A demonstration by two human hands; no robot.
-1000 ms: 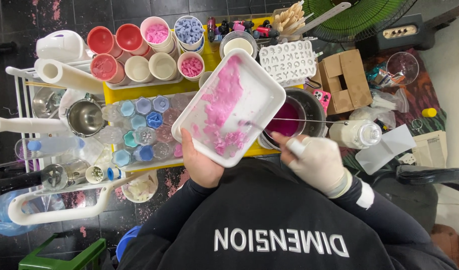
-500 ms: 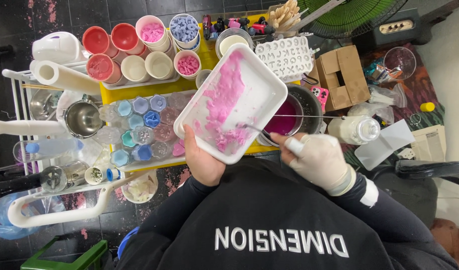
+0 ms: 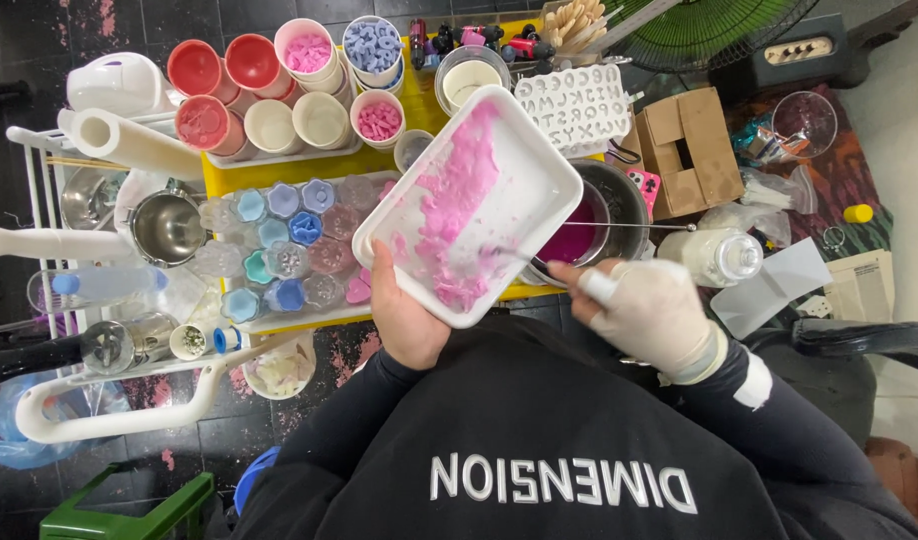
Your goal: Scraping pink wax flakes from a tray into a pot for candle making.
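My left hand (image 3: 407, 318) grips the near edge of a white rectangular tray (image 3: 544, 185), which is tilted and smeared with pink wax-like residue (image 3: 457, 205). My right hand (image 3: 647, 312), in a white glove, holds a thin tool (image 3: 514, 258) whose tip rests on the tray's lower part. The tray's right side hangs over a metal pot (image 3: 624, 195) holding dark pink liquid (image 3: 577, 238). Both hands are close to my chest, above a yellow table top (image 3: 426, 100).
Cups of red, pink and lilac pieces (image 3: 309, 60) stand at the back. Small blue and pink flower moulds (image 3: 279, 245) lie to the left, beside a metal cup (image 3: 167, 228). A white letter mould (image 3: 574, 100), cardboard box (image 3: 687, 150), plastic bottle (image 3: 721, 255) and green fan (image 3: 709, 30) are to the right.
The tray and both hands have shifted only slightly. The tool in my right hand has stayed against the lower part of the tray.
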